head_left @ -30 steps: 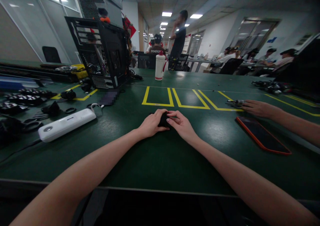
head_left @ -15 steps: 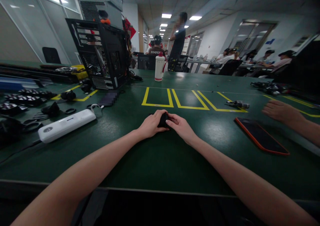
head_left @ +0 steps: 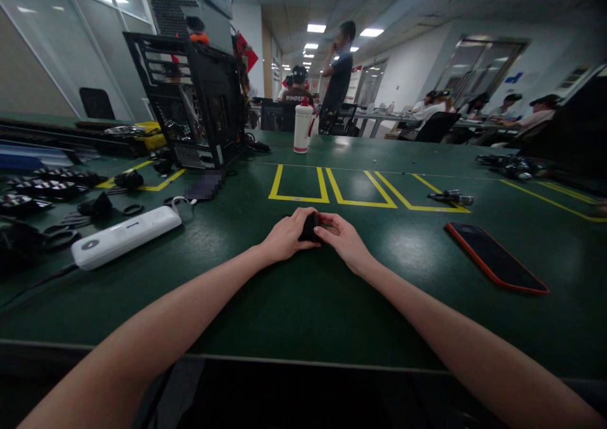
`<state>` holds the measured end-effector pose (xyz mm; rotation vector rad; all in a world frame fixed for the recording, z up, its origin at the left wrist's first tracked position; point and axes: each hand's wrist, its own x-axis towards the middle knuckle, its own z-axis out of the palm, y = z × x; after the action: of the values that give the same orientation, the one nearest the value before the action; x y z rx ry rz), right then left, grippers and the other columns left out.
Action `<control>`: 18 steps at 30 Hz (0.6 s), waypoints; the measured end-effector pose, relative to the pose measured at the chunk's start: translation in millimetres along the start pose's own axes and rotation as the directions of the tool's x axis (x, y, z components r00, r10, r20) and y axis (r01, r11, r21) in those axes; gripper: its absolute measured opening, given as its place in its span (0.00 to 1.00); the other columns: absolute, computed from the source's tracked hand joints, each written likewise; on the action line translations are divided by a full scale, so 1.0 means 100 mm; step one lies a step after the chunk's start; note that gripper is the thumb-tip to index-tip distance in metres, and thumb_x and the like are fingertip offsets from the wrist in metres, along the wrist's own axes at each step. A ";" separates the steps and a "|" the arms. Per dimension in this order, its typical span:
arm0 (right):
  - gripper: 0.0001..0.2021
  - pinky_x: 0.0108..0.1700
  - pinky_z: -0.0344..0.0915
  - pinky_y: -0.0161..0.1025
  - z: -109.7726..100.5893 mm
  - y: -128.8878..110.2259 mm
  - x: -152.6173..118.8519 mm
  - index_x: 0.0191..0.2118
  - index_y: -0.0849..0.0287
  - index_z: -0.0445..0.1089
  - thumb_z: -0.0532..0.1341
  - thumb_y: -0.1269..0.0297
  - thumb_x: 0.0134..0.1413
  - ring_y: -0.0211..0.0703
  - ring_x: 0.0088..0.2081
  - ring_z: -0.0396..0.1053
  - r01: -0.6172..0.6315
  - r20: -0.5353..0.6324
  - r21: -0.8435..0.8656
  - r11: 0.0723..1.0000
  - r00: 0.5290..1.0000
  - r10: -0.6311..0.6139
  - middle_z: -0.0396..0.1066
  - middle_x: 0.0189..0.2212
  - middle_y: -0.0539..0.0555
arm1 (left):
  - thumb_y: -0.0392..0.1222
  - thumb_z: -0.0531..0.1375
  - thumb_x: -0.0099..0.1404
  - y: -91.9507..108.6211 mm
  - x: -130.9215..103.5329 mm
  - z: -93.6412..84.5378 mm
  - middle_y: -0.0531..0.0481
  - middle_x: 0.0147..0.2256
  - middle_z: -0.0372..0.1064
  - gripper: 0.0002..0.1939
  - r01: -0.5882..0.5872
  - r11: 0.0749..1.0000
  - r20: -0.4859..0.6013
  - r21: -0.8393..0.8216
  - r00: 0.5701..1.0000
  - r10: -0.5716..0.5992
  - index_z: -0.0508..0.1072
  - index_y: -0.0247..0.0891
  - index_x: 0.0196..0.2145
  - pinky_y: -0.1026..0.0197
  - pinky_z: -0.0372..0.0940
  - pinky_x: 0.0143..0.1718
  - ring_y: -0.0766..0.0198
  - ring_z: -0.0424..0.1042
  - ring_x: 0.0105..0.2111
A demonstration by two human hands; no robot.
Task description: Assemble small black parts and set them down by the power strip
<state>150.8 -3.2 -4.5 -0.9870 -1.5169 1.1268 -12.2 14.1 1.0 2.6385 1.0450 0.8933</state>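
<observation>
A small black object [head_left: 309,227] is between my two hands, low over the green table [head_left: 303,302]; its details are too dark to make out. My left hand [head_left: 286,235] wraps round it from the left, fingers closed on it. From the right, my right hand [head_left: 345,241] grips its near side with thumb and fingertips. Beyond the hands, yellow tape outlines [head_left: 298,199] mark the tabletop.
A white power strip [head_left: 126,236] and black parts [head_left: 96,206] lie at the left, before an open computer case [head_left: 215,100]. A white bottle [head_left: 301,129] stands behind. Rightward are an orange-edged phone [head_left: 496,257] and screwdrivers [head_left: 451,198]. People sit and stand beyond.
Another person's hand at the right has withdrawn to the frame's edge. My own hands have hardly moved and keep hold of the black object.
</observation>
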 end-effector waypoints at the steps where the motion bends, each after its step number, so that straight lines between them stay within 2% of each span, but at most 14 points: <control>1: 0.17 0.50 0.59 0.45 0.00 -0.01 0.00 0.44 0.56 0.63 0.60 0.66 0.45 0.42 0.46 0.64 -0.020 0.010 0.007 1.000 1.000 0.020 0.66 0.44 0.53 | 0.49 0.60 0.52 0.00 0.00 0.00 0.43 0.47 0.57 0.32 0.001 1.000 -0.002 0.002 1.000 -0.001 0.50 0.39 0.50 0.52 0.62 0.40 0.54 0.64 0.43; 4: 0.16 0.52 0.57 0.45 0.01 -0.03 -0.02 0.45 0.56 0.64 0.58 0.67 0.46 0.42 0.47 0.63 -0.044 0.059 0.033 0.998 0.997 0.042 0.66 0.44 0.53 | 0.49 0.60 0.52 0.00 0.00 0.00 0.43 0.47 0.57 0.32 0.004 1.000 -0.005 0.005 1.000 -0.003 0.50 0.39 0.50 0.52 0.62 0.40 0.54 0.64 0.43; 9: 0.15 0.52 0.56 0.43 0.02 -0.09 -0.06 0.43 0.55 0.64 0.60 0.67 0.45 0.40 0.48 0.62 -0.028 0.072 0.058 0.998 0.997 0.024 0.67 0.43 0.52 | 0.48 0.60 0.52 0.01 -0.01 -0.01 0.43 0.47 0.57 0.32 0.008 1.000 -0.005 -0.003 1.000 -0.008 0.50 0.40 0.50 0.52 0.62 0.40 0.54 0.64 0.43; 14: 0.13 0.48 0.60 0.46 0.08 -0.09 -0.10 0.39 0.54 0.64 0.59 0.60 0.45 0.42 0.44 0.65 -0.091 0.028 0.098 0.991 0.996 0.089 0.68 0.40 0.51 | 0.48 0.60 0.52 0.04 -0.05 -0.03 0.43 0.47 0.57 0.32 -0.004 1.000 -0.003 0.008 1.000 0.004 0.50 0.39 0.50 0.52 0.62 0.40 0.54 0.64 0.43; 18: 0.12 0.47 0.60 0.45 0.13 -0.08 -0.11 0.37 0.54 0.65 0.61 0.61 0.43 0.41 0.43 0.65 -0.076 0.005 0.108 0.991 0.997 0.076 0.68 0.38 0.50 | 0.47 0.60 0.52 0.06 -0.11 -0.05 0.44 0.47 0.57 0.32 0.010 1.000 -0.008 0.024 1.000 -0.010 0.50 0.39 0.50 0.53 0.63 0.39 0.55 0.65 0.42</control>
<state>139.5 -18.1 -0.7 -0.9770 -1.4131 1.2500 -18.3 2.1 2.1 2.6493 1.0766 0.8946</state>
